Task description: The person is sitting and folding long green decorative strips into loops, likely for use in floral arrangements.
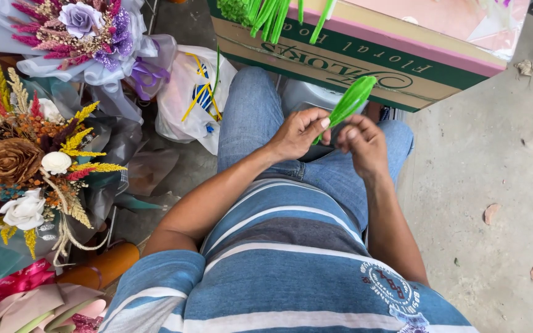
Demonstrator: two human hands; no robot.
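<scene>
Dried-flower bouquet (26,172) at nine o'clock, brown, yellow, white blooms. Purple bouquet (81,28) at eleven, wrapped in pale film. White plastic bag (192,98) just beside it. Cardboard box (365,61) at one o'clock, green sticks (266,18) lying on it. Concrete floor (495,185) at three, dry leaves (491,213) scattered.

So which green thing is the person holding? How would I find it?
Start at the blue-jeaned lap in the middle, below the big cardboard box. The left hand and right hand meet there, pinching a bright green leaf-shaped strip. Unlike the thin green sticks above, it is flat, wide and pointed.
</scene>
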